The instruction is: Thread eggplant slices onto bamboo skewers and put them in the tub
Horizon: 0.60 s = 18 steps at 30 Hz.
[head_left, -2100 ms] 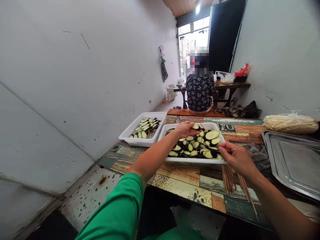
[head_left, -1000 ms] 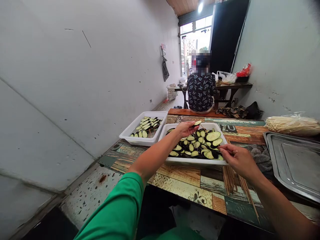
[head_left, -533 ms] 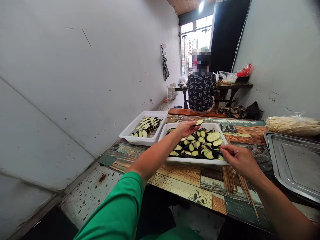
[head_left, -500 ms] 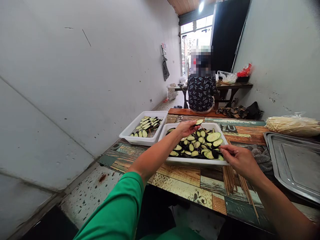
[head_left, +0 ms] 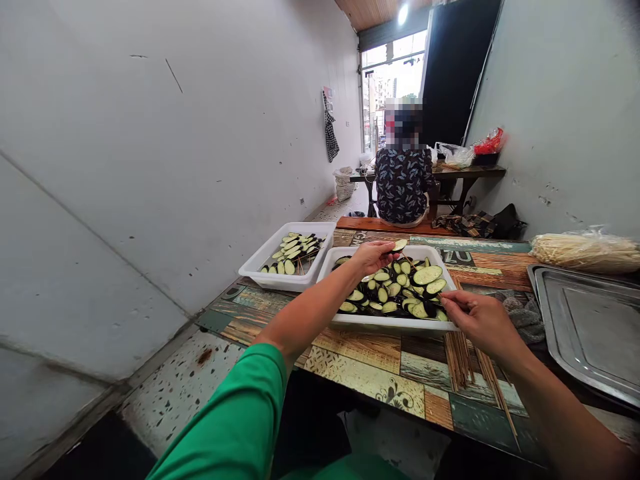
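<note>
Over the back of the near white tub (head_left: 390, 324), my left hand (head_left: 374, 256) pinches an eggplant slice (head_left: 399, 246) with dark skin and pale flesh. At the tub's right rim, my right hand (head_left: 470, 309) is closed on the near end of a thin wooden skewer (head_left: 411, 264). The skewer slants up to the left toward the slice in my left hand. Large eggplant slices (head_left: 428, 275) lie along its line and appear threaded on it. Many loose eggplant slices (head_left: 383, 294) fill the tub below.
A second white tub (head_left: 245, 271) at the left holds skewered eggplant. Bare skewers (head_left: 457, 360) lie on the patterned table (head_left: 360, 373). Metal trays (head_left: 595, 333), a grey cloth (head_left: 523, 319) and bagged enoki-like mushrooms (head_left: 583, 250) are at the right. A person (head_left: 403, 183) sits ahead, back turned.
My hands stay almost in place. The slice in my left hand has tilted slightly, and the person ahead has shifted their head a little.
</note>
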{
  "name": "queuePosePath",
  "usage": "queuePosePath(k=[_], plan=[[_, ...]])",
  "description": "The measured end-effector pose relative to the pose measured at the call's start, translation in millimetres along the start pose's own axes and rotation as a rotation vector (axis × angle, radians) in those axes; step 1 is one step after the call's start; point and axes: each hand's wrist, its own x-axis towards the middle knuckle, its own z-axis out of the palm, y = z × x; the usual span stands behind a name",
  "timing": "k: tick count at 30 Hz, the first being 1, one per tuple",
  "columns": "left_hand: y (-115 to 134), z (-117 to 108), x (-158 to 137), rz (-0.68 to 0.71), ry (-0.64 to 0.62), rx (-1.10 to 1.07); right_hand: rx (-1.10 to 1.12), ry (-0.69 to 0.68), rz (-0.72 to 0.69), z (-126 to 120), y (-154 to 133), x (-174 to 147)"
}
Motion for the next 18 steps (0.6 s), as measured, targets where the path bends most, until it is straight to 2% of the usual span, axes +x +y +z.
queuePosePath(k=[6, 18], plan=[[-1.9, 1.8, -2.4, 0.013, -0.006, 0.038, 0.006, -0.030, 0.020, -1.1, -2.5, 0.3], [-8.4, 5.8, -5.3, -0.050, -0.105, 0.036, -0.020, -0.039, 0.044, -1.2, -6.9, 1.1]])
